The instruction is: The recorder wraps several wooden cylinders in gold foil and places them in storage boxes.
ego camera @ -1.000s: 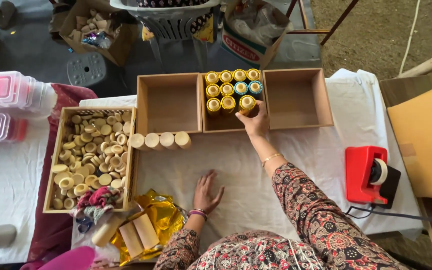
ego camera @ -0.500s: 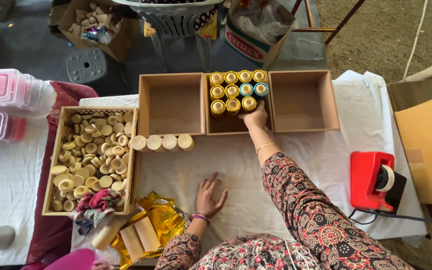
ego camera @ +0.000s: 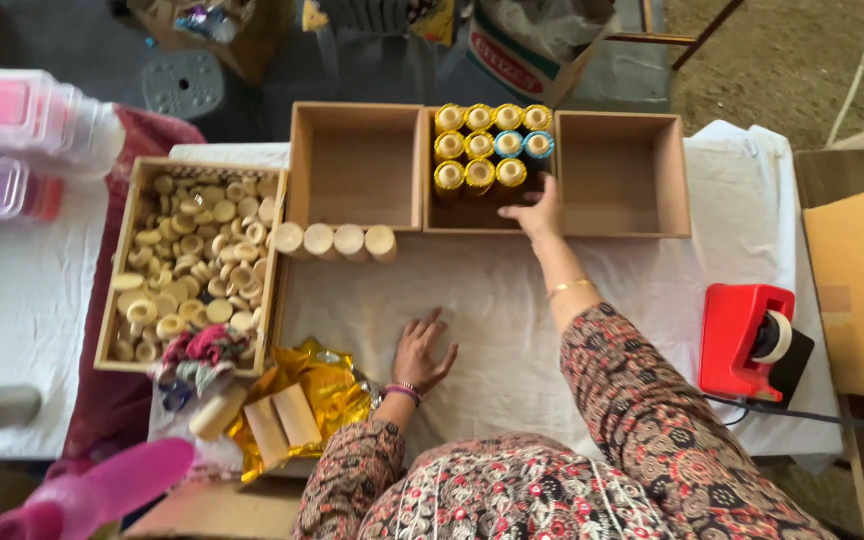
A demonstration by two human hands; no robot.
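My right hand (ego camera: pixel 537 212) reaches to the front right corner of the middle cardboard box (ego camera: pixel 472 226), fingers apart and holding nothing, beside the nearest gold-wrapped spool (ego camera: pixel 512 173). The box holds three rows of gold-wrapped spools (ego camera: pixel 479 146), two of them with blue tops (ego camera: pixel 539 145). My left hand (ego camera: pixel 422 350) lies flat on the white cloth (ego camera: pixel 512 320) with fingers spread. A row of bare wooden spools (ego camera: pixel 337 241) lies in front of the empty left box (ego camera: pixel 356 165).
An empty cardboard box (ego camera: pixel 620 175) stands to the right. A wooden tray (ego camera: pixel 192 265) of several bare spools sits at the left, with gold foil (ego camera: pixel 327 385) and pale tubes (ego camera: pixel 282 425) below it. A red tape dispenser (ego camera: pixel 752 340) stands right, beside cardboard (ego camera: pixel 862 290). Pink containers (ego camera: pixel 12 120) are far left.
My right hand set a gold-wrapped spool into the third row of the middle box and let go, shifting slightly right. My left hand has stayed flat on the cloth.
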